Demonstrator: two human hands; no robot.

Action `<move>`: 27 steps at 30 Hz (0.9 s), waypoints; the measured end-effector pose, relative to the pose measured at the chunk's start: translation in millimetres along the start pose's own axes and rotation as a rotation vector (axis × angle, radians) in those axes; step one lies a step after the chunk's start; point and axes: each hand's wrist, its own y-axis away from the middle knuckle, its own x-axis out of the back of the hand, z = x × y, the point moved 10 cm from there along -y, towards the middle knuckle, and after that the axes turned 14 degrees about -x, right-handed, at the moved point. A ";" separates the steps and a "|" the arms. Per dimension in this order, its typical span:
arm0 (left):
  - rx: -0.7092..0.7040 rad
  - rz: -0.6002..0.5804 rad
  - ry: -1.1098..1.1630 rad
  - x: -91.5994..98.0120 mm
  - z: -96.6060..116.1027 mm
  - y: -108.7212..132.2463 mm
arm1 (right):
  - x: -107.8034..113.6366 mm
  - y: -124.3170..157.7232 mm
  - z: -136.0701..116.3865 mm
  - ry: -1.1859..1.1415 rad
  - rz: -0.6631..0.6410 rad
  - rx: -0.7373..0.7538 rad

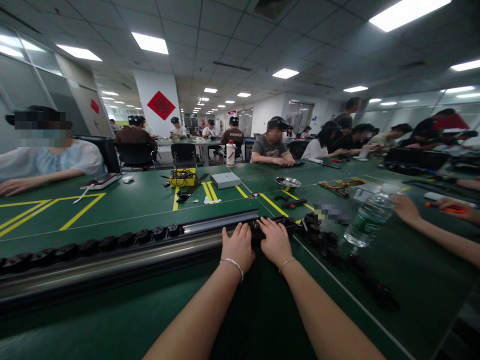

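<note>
A long black rail with a shiny metal channel (150, 257) lies across the table from the left edge to the middle. My left hand (239, 246) is closed over its right end, fingers curled across the top. Right beside it, my right hand (275, 241) grips a dark rounded part (256, 231) at the rail's end; the palm hides most of it. Behind the channel runs a row of black roller wheels (125, 240). More black wheel-like pieces (330, 246) trail off to the right of my right hand.
A water bottle (371, 217) stands at the right, near another person's hand (407, 210). Farther back on the green table are a metal bowl (288, 183), a grey box (225, 180), a yellow box with black cable (183, 177) and a white flask (230, 154). Several people sit around.
</note>
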 end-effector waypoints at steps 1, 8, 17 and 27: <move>-0.001 -0.003 -0.009 -0.4 0.0 -0.1 | -0.3 -0.1 0.1 -0.002 -0.001 0.002; 0.001 -0.011 -0.017 -0.5 -0.5 -0.6 | 1.7 0.7 -0.1 -0.017 0.015 0.011; 0.010 0.004 0.035 3.1 -1.8 -1.3 | 0.7 0.4 0.8 -0.019 0.027 0.017; 0.004 0.020 0.041 1.6 -1.3 -1.2 | 1.0 0.8 4.7 0.022 0.043 -0.005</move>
